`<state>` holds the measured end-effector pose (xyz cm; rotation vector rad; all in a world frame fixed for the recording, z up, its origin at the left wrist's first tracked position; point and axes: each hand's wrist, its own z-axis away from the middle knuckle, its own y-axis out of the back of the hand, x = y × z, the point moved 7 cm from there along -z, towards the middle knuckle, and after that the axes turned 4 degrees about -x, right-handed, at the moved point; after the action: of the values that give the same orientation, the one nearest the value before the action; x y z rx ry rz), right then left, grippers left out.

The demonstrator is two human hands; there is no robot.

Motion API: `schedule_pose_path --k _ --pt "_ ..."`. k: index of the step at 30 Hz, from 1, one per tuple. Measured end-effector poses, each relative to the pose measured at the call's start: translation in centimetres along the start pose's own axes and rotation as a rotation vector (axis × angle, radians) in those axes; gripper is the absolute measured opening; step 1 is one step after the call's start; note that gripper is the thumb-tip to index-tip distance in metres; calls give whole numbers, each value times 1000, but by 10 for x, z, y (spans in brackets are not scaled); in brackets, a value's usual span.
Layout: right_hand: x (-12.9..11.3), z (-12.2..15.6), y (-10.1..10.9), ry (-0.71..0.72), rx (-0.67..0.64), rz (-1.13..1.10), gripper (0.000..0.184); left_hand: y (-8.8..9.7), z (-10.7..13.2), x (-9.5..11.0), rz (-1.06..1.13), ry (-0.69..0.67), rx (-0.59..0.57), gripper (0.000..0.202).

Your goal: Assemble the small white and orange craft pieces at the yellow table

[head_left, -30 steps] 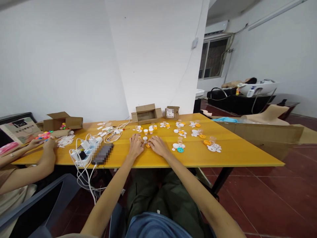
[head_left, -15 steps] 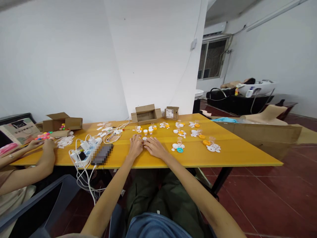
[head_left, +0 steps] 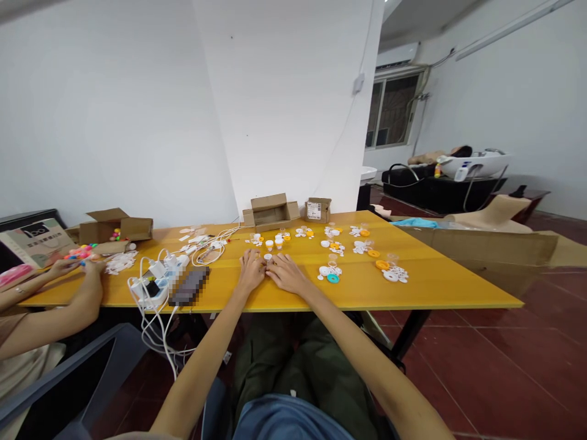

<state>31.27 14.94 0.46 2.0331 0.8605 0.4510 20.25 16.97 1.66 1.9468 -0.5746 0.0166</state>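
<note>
My left hand [head_left: 251,270] and my right hand [head_left: 286,272] lie side by side on the yellow table [head_left: 431,281], fingertips together around a small white piece [head_left: 268,257]. The fingers of both hands are curled in a pinch; what they hold is too small to name. Just beyond them lie several small white, orange and clear plastic parts [head_left: 279,239]. A teal ring with white parts [head_left: 331,274] sits to the right of my right hand.
Two open cardboard boxes [head_left: 271,211] stand at the table's far edge. A white power strip with cables and a dark phone [head_left: 189,286] lie to my left. Another person's hands [head_left: 87,261] handle colourful pieces at the far left. Large cardboard sheets [head_left: 486,239] lean at the right.
My right hand has slid left to meet my left hand, covering the orange piece that showed between them. The person at the left shifted their hands slightly.
</note>
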Motion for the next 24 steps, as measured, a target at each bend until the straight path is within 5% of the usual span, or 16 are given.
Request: schedule_pose_path --k 24 --pt "10 1 -5 -60 57 33 20 -7 -3 -11 41 -4 30 9"
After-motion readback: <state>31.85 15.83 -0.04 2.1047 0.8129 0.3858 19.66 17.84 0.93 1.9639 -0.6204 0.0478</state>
